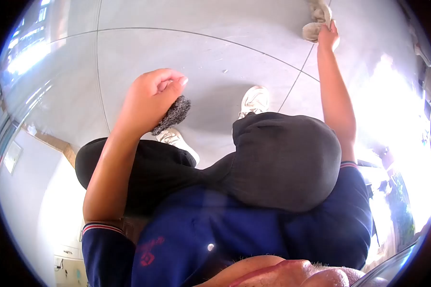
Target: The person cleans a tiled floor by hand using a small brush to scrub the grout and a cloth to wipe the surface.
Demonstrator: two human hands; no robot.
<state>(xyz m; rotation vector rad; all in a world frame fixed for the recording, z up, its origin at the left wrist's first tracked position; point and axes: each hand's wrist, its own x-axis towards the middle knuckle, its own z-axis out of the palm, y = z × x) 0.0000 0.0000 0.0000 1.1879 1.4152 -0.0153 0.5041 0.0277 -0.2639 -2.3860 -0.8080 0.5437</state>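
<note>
Curled left hand [153, 98] holds a dark-grey wiry pad [176, 114]; closed right hand [329, 37], a crumpled beige cloth [312, 32] (red shirt lettering [148, 259] illegible)

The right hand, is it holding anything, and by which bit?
Yes, the right hand has a crumpled beige cloth, held at its near end; the rest pokes out past the fingers.

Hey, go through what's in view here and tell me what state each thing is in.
Left hand: closed, fingers curled.
Dark fuzzy pad: gripped, partly covered by the hand.
Right hand: closed, arm outstretched.
Beige cloth: bunched up, gripped in the right hand.
Knees: bent.
White shoes: on the floor, one partly hidden.
Floor: a few small specks on it.
</note>
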